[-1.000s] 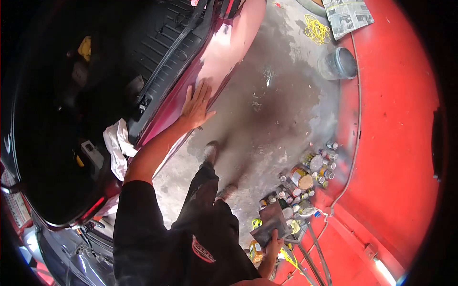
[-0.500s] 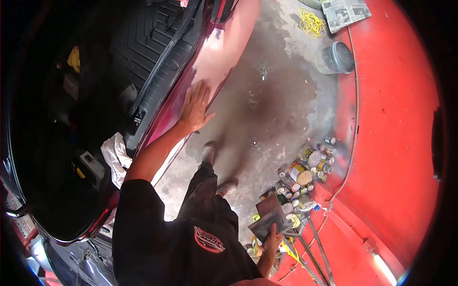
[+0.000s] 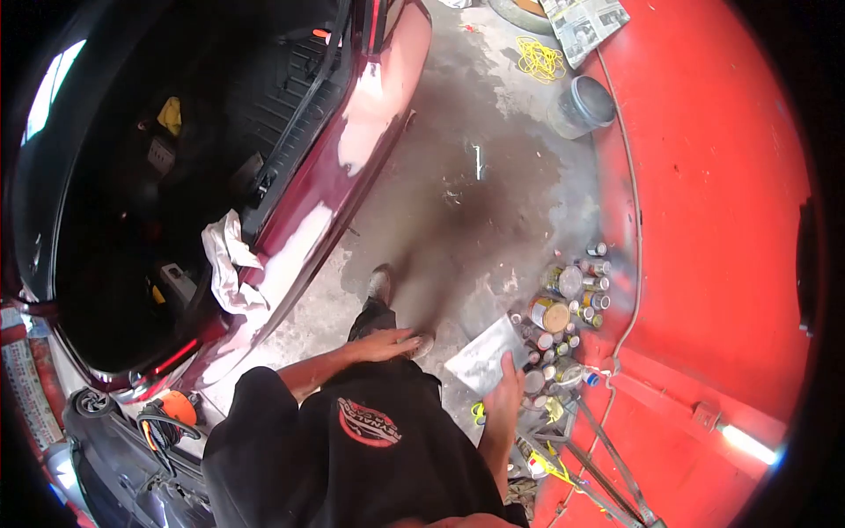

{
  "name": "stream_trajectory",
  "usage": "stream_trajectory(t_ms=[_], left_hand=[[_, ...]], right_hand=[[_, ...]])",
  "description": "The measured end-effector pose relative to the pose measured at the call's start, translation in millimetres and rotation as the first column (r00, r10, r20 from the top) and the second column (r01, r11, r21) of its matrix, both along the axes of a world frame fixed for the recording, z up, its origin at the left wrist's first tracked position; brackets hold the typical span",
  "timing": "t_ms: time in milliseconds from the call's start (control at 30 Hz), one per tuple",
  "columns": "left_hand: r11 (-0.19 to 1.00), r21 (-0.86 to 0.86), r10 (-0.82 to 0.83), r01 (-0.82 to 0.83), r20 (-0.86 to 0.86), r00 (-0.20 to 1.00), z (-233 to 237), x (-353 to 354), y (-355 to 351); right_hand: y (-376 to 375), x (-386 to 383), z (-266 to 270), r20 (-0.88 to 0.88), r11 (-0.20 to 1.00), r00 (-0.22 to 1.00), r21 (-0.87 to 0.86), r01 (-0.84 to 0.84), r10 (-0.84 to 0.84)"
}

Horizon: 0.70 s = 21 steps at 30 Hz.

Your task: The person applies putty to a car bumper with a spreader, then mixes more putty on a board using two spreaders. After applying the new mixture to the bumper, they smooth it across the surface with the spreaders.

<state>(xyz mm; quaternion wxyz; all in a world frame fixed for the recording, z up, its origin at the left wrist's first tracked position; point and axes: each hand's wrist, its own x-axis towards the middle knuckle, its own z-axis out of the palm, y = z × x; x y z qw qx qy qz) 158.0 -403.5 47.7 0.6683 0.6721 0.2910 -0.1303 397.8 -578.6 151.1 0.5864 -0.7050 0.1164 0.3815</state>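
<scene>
My left hand (image 3: 385, 344) is held in front of my dark trousers, fingers stretched out and holding nothing. My right hand (image 3: 505, 385) grips a sheet of sandpaper (image 3: 486, 354) by its edge; its face looks pale in the glare. To the left is the maroon car's rear bumper (image 3: 319, 198), with pale pink and white patches, and it is apart from both hands. A crumpled white cloth (image 3: 231, 268) drapes over the bumper at the open trunk.
Several paint cans (image 3: 550, 314) crowd the floor by the red wall (image 3: 713, 194), near my right hand. Metal bars (image 3: 607, 466) stand at lower right. A bucket (image 3: 584, 107), a yellow cord (image 3: 540, 59) and newspaper (image 3: 585, 26) are farther off. An orange reel (image 3: 179, 407) sits lower left.
My left hand has come off the bumper's patch and back toward my body. My right hand has raised the sandpaper slightly, turning its face to the light. The view has shifted.
</scene>
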Motion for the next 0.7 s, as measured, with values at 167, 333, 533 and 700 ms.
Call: stream_trajectory(t_ms=[167, 333, 533, 700], left_hand=[[0.900, -0.273, 0.423, -0.339, 0.370, 0.827, 102, 75, -50], [0.795, -0.286, 0.605, -0.534, 0.421, 0.676, 174, 127, -57], [0.661, -0.387, 0.738, -0.643, 0.490, 0.463, 203, 144, -58], [0.817, -0.420, 0.572, -0.395, 0.678, 0.462, 231, 185, -99]], right_hand=[[10, -1, 55, -0.043, 0.986, 0.999, 0.160, 0.037, -0.031], [-17, 2, 100, -0.101, 0.897, 0.994, 0.441, 0.018, 0.030], [-90, 24, 116, 0.549, 0.945, 0.791, 0.001, -0.326, 0.272], [-64, -15, 162, 0.914, 0.875, 0.301, -0.104, -0.474, 0.272]])
